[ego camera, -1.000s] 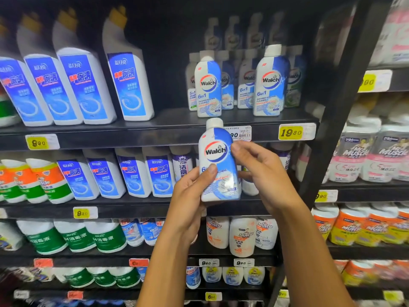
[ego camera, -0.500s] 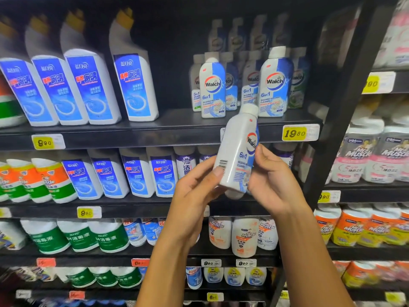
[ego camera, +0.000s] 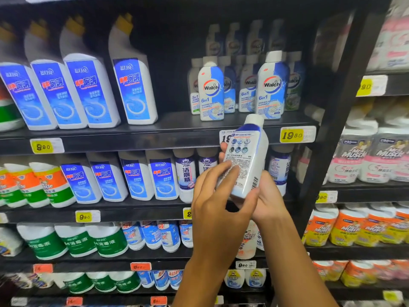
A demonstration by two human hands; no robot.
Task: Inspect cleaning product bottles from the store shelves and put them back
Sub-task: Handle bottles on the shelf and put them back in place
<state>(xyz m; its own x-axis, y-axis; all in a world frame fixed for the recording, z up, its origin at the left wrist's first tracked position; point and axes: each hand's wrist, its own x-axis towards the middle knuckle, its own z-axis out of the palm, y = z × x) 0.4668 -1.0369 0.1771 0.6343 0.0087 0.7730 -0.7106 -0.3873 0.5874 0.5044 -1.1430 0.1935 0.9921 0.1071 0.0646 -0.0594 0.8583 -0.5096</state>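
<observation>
Bare forearms, no sleeves

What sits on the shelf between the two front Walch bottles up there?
In the head view, between the left front Walch bottle and the right front Walch bottle, only bottles further back show; the front row is bare.

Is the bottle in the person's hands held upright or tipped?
Tipped: the bottle leans with its white cap up and right, back label facing the camera.

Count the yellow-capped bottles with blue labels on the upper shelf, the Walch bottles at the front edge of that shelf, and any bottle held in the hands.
Yellow-capped blue-label bottles: 4
Front-edge Walch bottles: 2
Held Walch bottle, in left hand and right hand: 1
Total: 7
</observation>
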